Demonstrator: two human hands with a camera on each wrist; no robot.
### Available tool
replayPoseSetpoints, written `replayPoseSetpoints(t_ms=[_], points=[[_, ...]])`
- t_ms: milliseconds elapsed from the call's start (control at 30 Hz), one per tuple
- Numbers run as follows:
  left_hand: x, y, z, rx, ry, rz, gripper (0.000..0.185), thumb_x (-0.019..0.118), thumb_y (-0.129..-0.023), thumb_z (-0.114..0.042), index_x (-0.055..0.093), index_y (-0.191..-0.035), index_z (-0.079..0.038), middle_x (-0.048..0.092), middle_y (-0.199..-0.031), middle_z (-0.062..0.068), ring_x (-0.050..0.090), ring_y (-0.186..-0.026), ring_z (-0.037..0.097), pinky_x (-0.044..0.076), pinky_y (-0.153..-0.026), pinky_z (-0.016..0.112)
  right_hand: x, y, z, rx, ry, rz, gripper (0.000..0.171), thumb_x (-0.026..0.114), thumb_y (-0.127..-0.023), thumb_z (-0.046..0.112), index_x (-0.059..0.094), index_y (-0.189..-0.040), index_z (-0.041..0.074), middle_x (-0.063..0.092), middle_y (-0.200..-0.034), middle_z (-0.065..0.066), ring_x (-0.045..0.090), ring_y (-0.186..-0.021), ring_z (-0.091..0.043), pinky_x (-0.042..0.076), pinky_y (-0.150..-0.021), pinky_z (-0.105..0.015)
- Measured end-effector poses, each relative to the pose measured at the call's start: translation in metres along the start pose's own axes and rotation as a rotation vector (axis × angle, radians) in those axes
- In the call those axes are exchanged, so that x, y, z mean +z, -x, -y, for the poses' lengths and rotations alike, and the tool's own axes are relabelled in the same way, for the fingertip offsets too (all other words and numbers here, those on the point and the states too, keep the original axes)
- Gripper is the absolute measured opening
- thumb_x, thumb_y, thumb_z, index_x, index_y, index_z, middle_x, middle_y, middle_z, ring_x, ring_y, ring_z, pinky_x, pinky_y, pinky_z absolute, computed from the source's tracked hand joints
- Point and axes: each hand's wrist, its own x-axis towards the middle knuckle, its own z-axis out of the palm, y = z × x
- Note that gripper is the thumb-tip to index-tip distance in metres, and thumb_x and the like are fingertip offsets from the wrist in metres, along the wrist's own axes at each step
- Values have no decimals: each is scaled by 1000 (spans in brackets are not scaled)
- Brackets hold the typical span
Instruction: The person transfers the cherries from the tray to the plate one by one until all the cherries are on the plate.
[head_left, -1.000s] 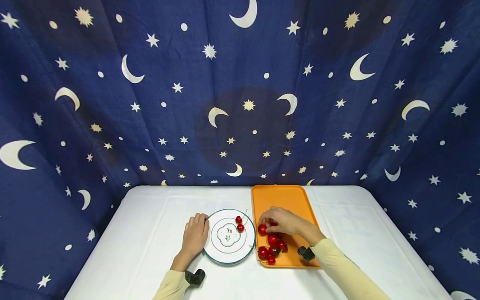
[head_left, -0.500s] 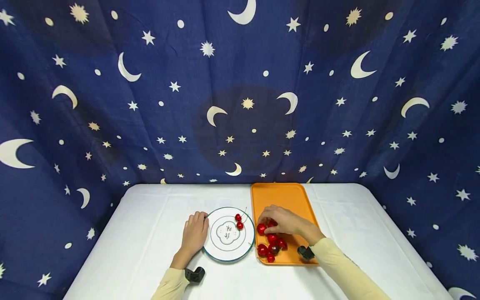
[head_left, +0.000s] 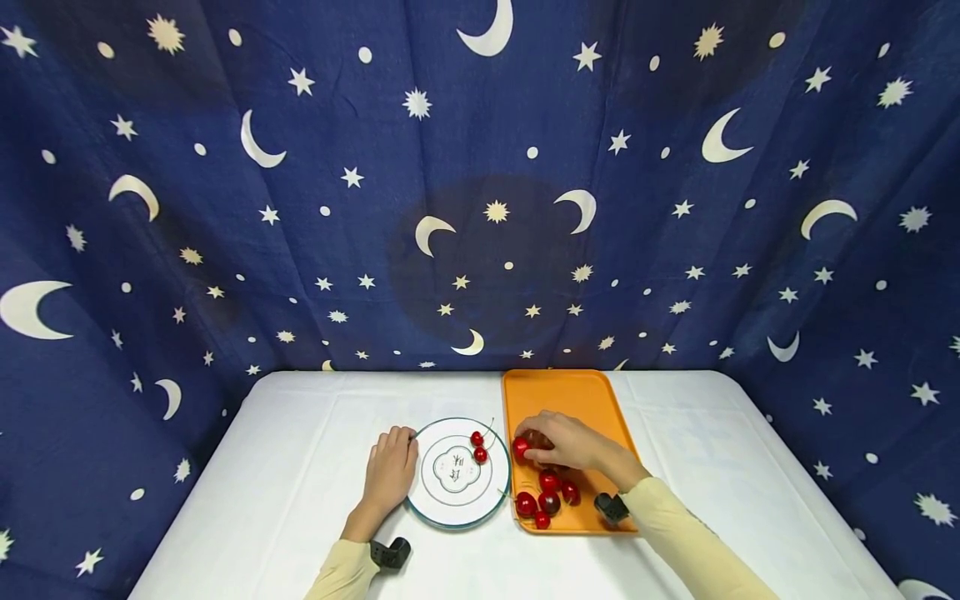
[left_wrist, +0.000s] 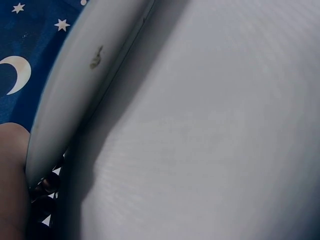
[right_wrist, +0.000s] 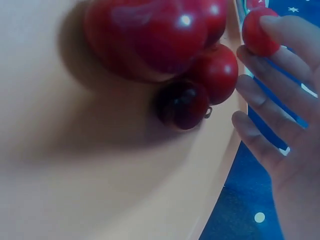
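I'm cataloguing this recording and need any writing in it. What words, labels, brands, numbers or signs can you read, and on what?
Plate: dark characters in the middle, too small to read surely.
Plate's outer side, left wrist view: a dark mark, not readable as any word.
Curtain: moons, stars and dots; no lettering seen.
Nothing else shows readable text.

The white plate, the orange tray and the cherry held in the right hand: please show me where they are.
White plate (head_left: 456, 471): head view, on its printed centre.
Orange tray (head_left: 562, 393): head view, on its bare far end.
Held cherry (right_wrist: 255, 37): right wrist view, on its uncovered lower-left skin.
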Motion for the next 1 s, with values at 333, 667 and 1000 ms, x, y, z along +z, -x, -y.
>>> replayPoseSetpoints(t_ms=[333,667,1000], points=[[-3,1,-2,-9,-9,6,23,50,-106,-19,64,-116,-4,63,-105,10,54,-98,25,42,-83,40,-1,-9,6,20,-20,-60,32,70,-98,30,67,-127,17,70,-103,4,61,-88,-10,55,-81,-26],[-2,2,-1,-9,-15,-3,22,50,-106,-19,64,-115,-5,64,-105,9,54,-97,24,42,-83,39,0,-30,20,19,3,-153,33,69,-99,34,66,-128,18,72,-113,2,65,-90,-13,56,-83,-29],[0,1,-1,-5,-15,-19,21,51,-105,-19,64,-114,-5,63,-104,9,54,-96,23,42,-83,39,6,-53,33,11,1,-145,30,76,-94,27,70,-122,19,72,-109,2,65,-94,-17,55,-82,-29]])
